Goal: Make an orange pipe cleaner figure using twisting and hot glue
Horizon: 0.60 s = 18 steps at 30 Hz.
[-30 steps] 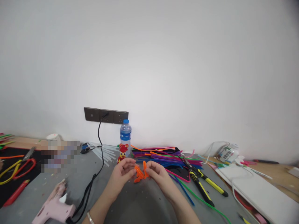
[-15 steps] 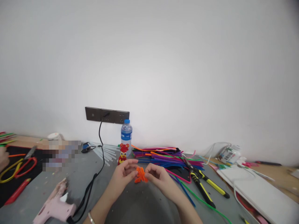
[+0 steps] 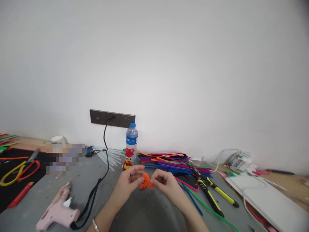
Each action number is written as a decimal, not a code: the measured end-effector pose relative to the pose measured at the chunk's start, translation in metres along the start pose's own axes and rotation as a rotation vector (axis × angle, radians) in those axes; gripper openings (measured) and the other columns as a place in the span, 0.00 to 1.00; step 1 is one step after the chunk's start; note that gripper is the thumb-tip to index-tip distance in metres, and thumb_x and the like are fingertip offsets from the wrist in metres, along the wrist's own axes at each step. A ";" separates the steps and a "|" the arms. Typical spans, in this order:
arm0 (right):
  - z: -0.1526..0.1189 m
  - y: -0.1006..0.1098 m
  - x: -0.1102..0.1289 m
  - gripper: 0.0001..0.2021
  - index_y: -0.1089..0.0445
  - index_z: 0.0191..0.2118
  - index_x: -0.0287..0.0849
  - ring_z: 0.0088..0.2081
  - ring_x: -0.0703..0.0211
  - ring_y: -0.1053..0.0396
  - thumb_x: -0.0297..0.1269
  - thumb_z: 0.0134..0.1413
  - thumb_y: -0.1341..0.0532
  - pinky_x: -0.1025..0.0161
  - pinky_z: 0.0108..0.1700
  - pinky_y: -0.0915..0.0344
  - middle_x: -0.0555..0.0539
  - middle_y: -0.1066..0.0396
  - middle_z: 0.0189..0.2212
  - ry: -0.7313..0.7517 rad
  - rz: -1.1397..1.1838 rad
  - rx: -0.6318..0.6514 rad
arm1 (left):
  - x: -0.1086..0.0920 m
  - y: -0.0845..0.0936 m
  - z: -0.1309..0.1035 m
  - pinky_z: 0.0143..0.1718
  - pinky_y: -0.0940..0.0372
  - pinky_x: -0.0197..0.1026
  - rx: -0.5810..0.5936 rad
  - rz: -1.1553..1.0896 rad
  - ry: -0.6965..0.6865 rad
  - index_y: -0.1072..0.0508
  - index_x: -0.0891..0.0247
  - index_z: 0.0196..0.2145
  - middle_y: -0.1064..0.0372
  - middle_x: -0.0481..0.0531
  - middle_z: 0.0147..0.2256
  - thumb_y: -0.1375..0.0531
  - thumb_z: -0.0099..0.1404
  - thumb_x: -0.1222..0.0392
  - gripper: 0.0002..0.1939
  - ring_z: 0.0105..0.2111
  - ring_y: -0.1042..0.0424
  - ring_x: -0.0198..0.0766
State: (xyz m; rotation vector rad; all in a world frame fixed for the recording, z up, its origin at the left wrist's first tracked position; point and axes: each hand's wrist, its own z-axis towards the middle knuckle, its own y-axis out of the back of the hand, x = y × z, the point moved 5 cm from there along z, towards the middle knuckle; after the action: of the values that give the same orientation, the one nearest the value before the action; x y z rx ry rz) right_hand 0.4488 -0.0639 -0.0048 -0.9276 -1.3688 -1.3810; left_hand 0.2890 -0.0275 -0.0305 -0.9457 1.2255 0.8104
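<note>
Between my hands is a small piece of bent orange pipe cleaner [image 3: 146, 181], folded into several loops. My left hand [image 3: 131, 180] pinches its left side between thumb and fingers. My right hand [image 3: 162, 181] pinches its right side, the thumb and forefinger closed on it. Just behind my left hand stands a small red and yellow figure [image 3: 128, 159] with round ears and white eyes. A water bottle [image 3: 132, 138] with a blue cap is upright behind the figure.
A heap of coloured pipe cleaners [image 3: 169, 162] lies against the wall. Yellow and black pliers [image 3: 210, 188] rest to the right, near a white flat box [image 3: 265, 196]. At left are a pink glue gun [image 3: 56, 212] with a black cord, scissors [image 3: 23, 172] and a red-handled cutter [image 3: 21, 194].
The orange loops have been squeezed and turned slightly between my fingers. The view has shifted a little. A person's hand at the far left has left the picture.
</note>
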 end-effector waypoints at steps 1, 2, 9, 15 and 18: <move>0.000 0.000 0.000 0.11 0.32 0.23 0.41 0.23 0.62 0.40 0.41 0.48 0.36 0.65 0.27 0.48 0.51 0.33 0.20 -0.003 0.004 -0.002 | 0.000 0.000 0.000 0.36 0.31 0.40 -0.004 0.003 -0.003 0.26 0.65 0.45 0.24 0.56 0.36 0.32 0.53 0.57 0.22 0.36 0.24 0.43; 0.000 -0.001 0.000 0.11 0.33 0.23 0.41 0.23 0.62 0.41 0.41 0.48 0.35 0.65 0.27 0.48 0.51 0.34 0.20 -0.004 0.011 -0.004 | 0.000 0.000 0.000 0.36 0.31 0.40 -0.007 0.005 -0.008 0.26 0.64 0.45 0.24 0.56 0.37 0.32 0.53 0.57 0.21 0.35 0.25 0.42; 0.000 -0.002 -0.001 0.11 0.33 0.23 0.41 0.22 0.63 0.41 0.41 0.49 0.36 0.65 0.26 0.48 0.52 0.34 0.20 0.020 0.026 0.006 | -0.003 -0.004 -0.002 0.34 0.30 0.40 -0.027 0.000 -0.021 0.24 0.64 0.41 0.24 0.55 0.36 0.31 0.52 0.57 0.18 0.34 0.25 0.42; 0.000 -0.003 -0.001 0.09 0.33 0.23 0.41 0.22 0.64 0.44 0.39 0.49 0.37 0.66 0.25 0.50 0.53 0.35 0.19 0.027 -0.043 -0.009 | -0.005 -0.006 -0.003 0.33 0.30 0.40 -0.047 -0.022 0.006 0.24 0.64 0.39 0.24 0.55 0.35 0.30 0.49 0.56 0.19 0.32 0.25 0.41; 0.000 -0.002 0.000 0.10 0.34 0.23 0.41 0.22 0.64 0.44 0.39 0.48 0.36 0.66 0.25 0.50 0.53 0.35 0.19 0.027 -0.049 -0.017 | -0.005 -0.006 -0.004 0.33 0.30 0.40 -0.059 -0.015 -0.010 0.24 0.65 0.38 0.24 0.55 0.35 0.30 0.50 0.56 0.18 0.32 0.25 0.41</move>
State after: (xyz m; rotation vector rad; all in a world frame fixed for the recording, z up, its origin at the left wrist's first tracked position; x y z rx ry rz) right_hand 0.4465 -0.0645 -0.0053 -0.8892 -1.3694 -1.4394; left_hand 0.2921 -0.0333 -0.0253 -0.9963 1.1899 0.8429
